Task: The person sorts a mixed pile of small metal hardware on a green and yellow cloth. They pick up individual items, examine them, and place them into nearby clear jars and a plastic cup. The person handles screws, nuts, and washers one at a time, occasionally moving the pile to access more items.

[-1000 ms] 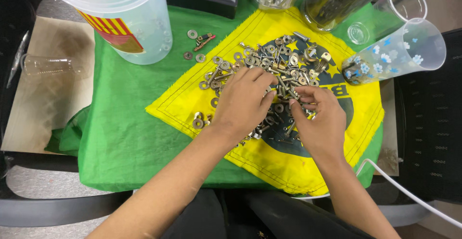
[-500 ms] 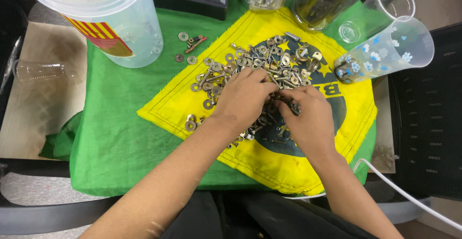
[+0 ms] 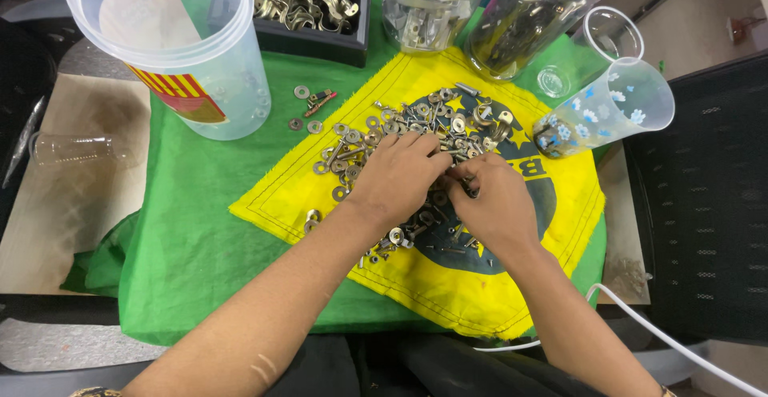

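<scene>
At the far left I see a clear plastic bottle (image 3: 76,149) lying on its side on a brown board (image 3: 48,205), its long axis running left to right. Next comes a large clear tub (image 3: 172,49) with a striped red and yellow label, standing upright on the green cloth (image 3: 184,245); I make out a few washers at its base but cannot tell what else it holds. Behind it, a black tray (image 3: 316,41) holds brass-coloured clips.

My left hand (image 3: 396,177) rests palm down on the pile of small metal hardware (image 3: 400,129), washers, screws and keys, spread over the yellow part of the flag cloth (image 3: 512,285). Its fingers are curled and point to the right, tips meeting those of the other hand. The pile stretches diagonally, from lower left toward upper right. I cannot tell whether the left fingers pinch any one piece.

My right hand (image 3: 496,205) sits just beside, fingers bent and pointing up and left, pinched around small dark pieces at the pile's middle.

Behind, two clear jars stand: one (image 3: 432,1) with silvery brackets, one (image 3: 532,17) with dark mixed metal parts. Further right, a clear cup with blue flowers (image 3: 612,109) lies tipped, mouth to the right, hardware gathered in its bottom end. A white cable (image 3: 680,349) crosses the lower right.
</scene>
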